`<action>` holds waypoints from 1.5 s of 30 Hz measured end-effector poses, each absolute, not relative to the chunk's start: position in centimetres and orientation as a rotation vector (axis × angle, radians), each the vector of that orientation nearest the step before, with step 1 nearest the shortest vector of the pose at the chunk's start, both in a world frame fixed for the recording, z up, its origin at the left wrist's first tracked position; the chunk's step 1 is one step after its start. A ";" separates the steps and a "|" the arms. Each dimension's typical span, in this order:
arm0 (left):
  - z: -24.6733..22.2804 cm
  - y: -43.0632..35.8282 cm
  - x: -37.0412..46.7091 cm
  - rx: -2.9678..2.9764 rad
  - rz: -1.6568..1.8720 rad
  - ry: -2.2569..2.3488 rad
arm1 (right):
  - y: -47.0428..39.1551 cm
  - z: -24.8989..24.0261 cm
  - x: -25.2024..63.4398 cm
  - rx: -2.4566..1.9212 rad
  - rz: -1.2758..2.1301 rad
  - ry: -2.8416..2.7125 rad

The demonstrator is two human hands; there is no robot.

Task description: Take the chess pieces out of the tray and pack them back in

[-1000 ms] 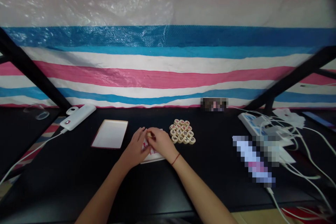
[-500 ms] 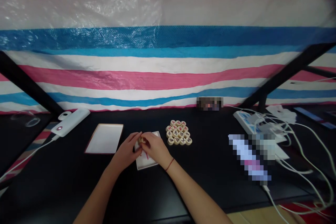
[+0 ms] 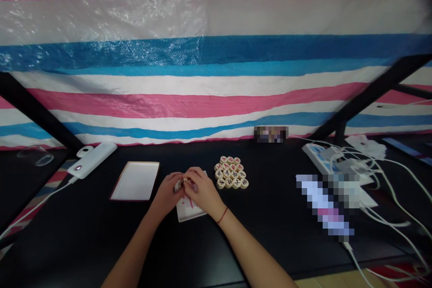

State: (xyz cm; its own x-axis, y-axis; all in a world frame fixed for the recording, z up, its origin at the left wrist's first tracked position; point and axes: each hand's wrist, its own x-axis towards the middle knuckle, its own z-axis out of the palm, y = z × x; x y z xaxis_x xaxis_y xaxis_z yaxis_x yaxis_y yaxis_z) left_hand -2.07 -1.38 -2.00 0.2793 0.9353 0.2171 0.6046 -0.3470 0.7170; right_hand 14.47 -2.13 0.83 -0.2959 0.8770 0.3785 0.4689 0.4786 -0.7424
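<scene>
My left hand [image 3: 167, 193] and my right hand [image 3: 201, 191] meet over a shallow white box [image 3: 187, 212]. Closed fingers of both hands hold xiangqi pieces [image 3: 185, 182] between them, partly hidden by the fingertips. Red marks show on the box floor below, while its far side is covered by my hands. A red cord circles my right wrist. To the right of the box, several round xiangqi pieces [image 3: 231, 174] lie in close rows, with red characters at the back and black ones in front.
An open box lid [image 3: 136, 181] rests left of the hands. Farther left is a white charging device [image 3: 92, 159] on a cable. On the right lie a blurred-out phone [image 3: 324, 204], a power strip [image 3: 317, 157] and tangled white cables. A striped sheet hangs behind the black table.
Both hands have shifted slightly and the fingers have changed their grip around the pieces. The whole view has moved a little; the rows of pieces look the same.
</scene>
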 end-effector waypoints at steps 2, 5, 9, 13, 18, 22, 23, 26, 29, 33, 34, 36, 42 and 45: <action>-2.2 -1.3 -2.0 2.045 0.867 1.379 | -2.3 0.9 14.3 -1.098 0.646 -1.938; -2.4 -1.5 -2.2 2.020 0.877 1.392 | -2.4 0.8 14.2 -1.116 0.629 -1.960; -2.6 -1.7 -2.4 2.017 0.874 1.392 | -2.4 0.8 14.2 -1.161 0.645 -1.974; -2.8 -1.5 -2.5 2.021 0.863 1.374 | -2.4 0.6 14.0 -1.108 0.677 -1.952; -2.9 -1.5 -2.6 2.014 0.856 1.360 | -2.3 -0.1 13.6 -1.121 0.680 -1.966; -2.7 -1.4 -2.8 2.033 0.859 1.312 | -2.4 -0.1 13.4 -1.120 0.676 -2.021; -2.6 -1.4 -2.8 2.040 0.860 1.301 | -2.5 -0.1 13.4 -1.110 0.676 -2.032; -2.5 -1.4 -2.7 2.064 0.860 1.293 | -2.6 0.2 13.6 -1.087 0.669 -2.031; -2.3 -1.4 -2.6 2.084 0.879 1.306 | -2.6 0.5 13.8 -1.087 0.633 -1.991; -2.4 -1.5 -2.6 2.090 0.883 1.300 | -2.7 0.9 14.5 -1.077 0.586 -1.937; -2.5 -1.5 -2.6 2.088 0.878 1.304 | -2.6 1.0 14.8 -1.082 0.575 -1.923; -2.6 -1.6 -2.6 2.086 0.862 1.321 | -2.0 1.2 15.8 -1.125 0.532 -1.880; -2.6 -1.6 -2.7 2.083 0.801 1.336 | 2.0 2.7 20.8 -1.724 0.179 -1.748; -2.5 -1.6 -2.7 2.090 0.786 1.313 | 3.8 3.4 22.7 -2.092 0.183 -1.909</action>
State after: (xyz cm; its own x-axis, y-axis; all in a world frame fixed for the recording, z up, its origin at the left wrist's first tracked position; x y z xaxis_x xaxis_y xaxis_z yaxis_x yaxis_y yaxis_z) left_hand -2.73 -1.57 -2.47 0.3536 0.9164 0.1878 0.5984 -0.3759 0.7075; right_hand 22.66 3.80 3.45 0.1078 0.9883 0.1082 0.9498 -0.0702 -0.3050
